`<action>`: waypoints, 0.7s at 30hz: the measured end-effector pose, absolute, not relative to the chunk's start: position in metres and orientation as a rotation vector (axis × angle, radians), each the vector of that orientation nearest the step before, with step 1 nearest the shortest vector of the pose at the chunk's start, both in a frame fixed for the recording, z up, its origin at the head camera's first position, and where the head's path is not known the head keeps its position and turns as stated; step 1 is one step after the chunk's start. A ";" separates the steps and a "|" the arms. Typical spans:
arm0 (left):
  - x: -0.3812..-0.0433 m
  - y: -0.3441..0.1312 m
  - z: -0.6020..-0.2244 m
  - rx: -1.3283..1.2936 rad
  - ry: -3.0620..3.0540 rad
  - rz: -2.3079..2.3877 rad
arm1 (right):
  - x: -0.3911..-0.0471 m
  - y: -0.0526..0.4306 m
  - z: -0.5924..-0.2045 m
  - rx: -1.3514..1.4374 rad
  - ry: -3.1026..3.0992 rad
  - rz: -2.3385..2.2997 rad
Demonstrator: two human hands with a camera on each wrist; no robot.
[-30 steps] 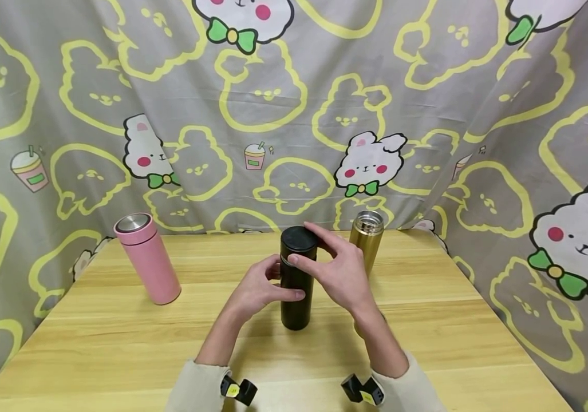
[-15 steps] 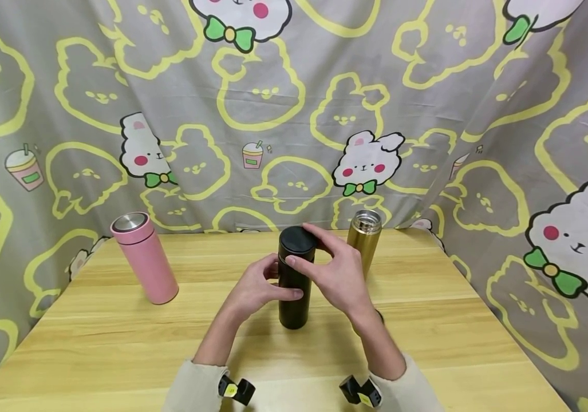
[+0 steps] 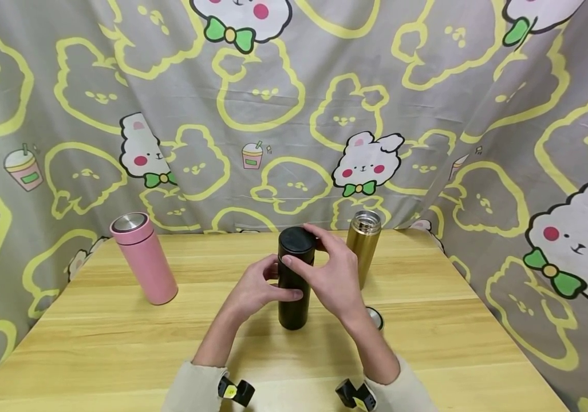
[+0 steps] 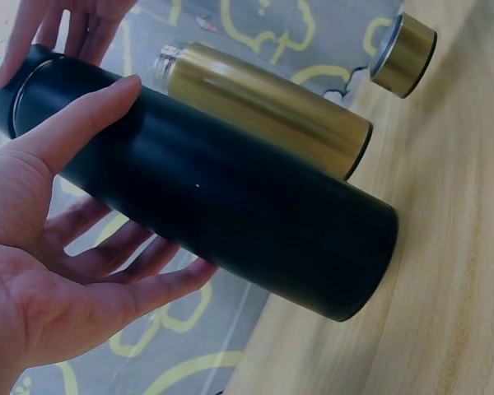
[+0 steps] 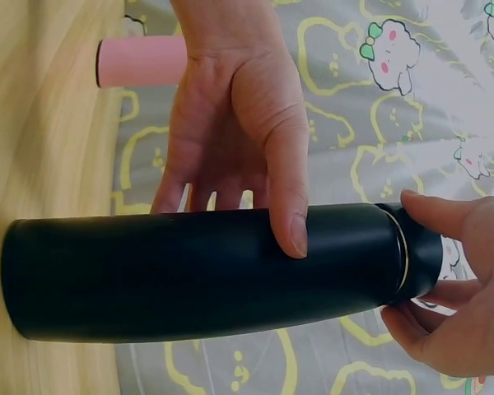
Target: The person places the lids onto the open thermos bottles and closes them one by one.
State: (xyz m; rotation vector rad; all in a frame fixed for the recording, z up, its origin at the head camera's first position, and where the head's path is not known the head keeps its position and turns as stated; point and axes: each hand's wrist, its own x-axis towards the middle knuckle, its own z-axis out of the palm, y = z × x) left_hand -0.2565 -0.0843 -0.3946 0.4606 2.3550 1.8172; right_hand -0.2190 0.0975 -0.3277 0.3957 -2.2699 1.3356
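Note:
A black thermos bottle [image 3: 294,313] stands upright on the table in front of me. My left hand [image 3: 256,290] holds its body from the left, thumb across the front and fingers behind. At the top, my right hand [image 3: 337,276] grips the black lid [image 3: 296,239] between thumb and fingers. A thin bright line runs between lid and body in the right wrist view. Behind my right hand stands a gold thermos bottle [image 3: 364,247] with its metal neck uncovered. Its likely cap, a gold lid [image 4: 405,56], sits on the table, partly hidden by my right forearm in the head view.
A pink thermos bottle [image 3: 148,264] with a steel-topped lid stands at the left of the wooden table [image 3: 93,343]. A grey patterned curtain [image 3: 273,114] hangs along the back and both sides of the table.
My right hand has turned slightly on the black lid, its thumb and wrist shifting left. More of the gold lid shows beside the forearm. My left hand keeps its hold on the bottle.

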 end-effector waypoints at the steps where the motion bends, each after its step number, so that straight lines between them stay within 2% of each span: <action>1: -0.256 -0.084 -0.395 0.461 2.352 1.820 | -0.219 0.098 -0.327 0.400 -2.278 1.356; 6: -0.256 -0.085 -0.394 0.453 2.346 1.825 | -0.218 0.105 -0.321 0.443 -2.322 1.530; 14: -0.256 -0.085 -0.395 0.452 2.348 1.820 | -0.225 0.121 -0.319 0.685 -2.292 1.858; 21: -0.256 -0.084 -0.395 0.447 2.346 1.815 | -0.226 0.121 -0.319 0.645 -2.277 1.880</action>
